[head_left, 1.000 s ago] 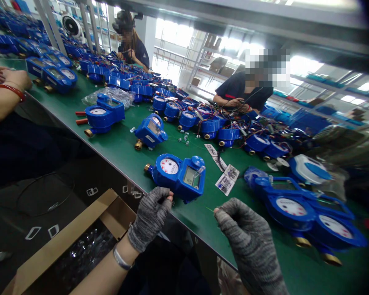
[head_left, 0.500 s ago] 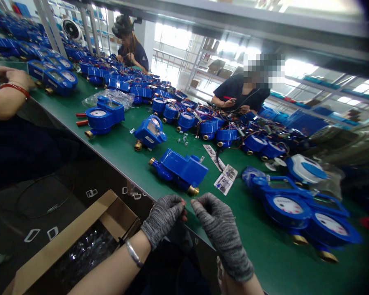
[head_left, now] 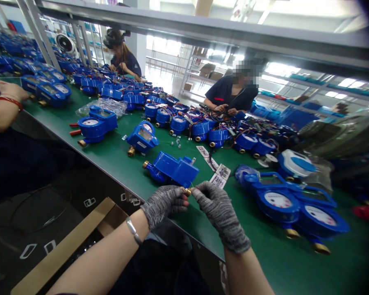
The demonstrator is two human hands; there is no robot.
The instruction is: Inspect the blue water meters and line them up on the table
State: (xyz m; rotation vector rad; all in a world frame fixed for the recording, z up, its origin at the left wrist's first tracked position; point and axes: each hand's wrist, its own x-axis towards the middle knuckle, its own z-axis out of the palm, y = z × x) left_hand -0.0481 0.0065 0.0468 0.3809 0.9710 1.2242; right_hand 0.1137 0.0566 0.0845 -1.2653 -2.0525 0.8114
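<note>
In the middle of my view, the blue meter (head_left: 174,169) lies on the green bench (head_left: 264,262), dial side out of sight, and I have both gloved hands at its near brass end (head_left: 188,191). The fingers (head_left: 184,196) of my left hand (head_left: 164,205) bunch beside that fitting and seem to touch it (a knuckle hides the exact contact, so I cannot tell whether they are closed). My right hand (head_left: 223,215) has thumb and forefinger pressed together, pinching a thin green strand (head_left: 192,185) just beside the brass.

Just right of the meter I see printed cards (head_left: 220,175) lying flat; farther right, two more meters (head_left: 276,200) lie dial up, side by side. Left of centre, a smaller-looking meter (head_left: 142,137) sits tilted, and beyond it another stands near crumpled clear plastic (head_left: 106,107) and red handles (head_left: 75,132). At lower left, an open cardboard box (head_left: 61,250) sits below the bench edge.

Rows of blue meters (head_left: 178,125) run toward the upper left, many with loose wires. Two people (head_left: 244,96) work across the bench (one at upper left, one at upper right), a person's forearm (head_left: 1,116) enters at the left edge, and a round fan (head_left: 64,43) stands at upper left.
</note>
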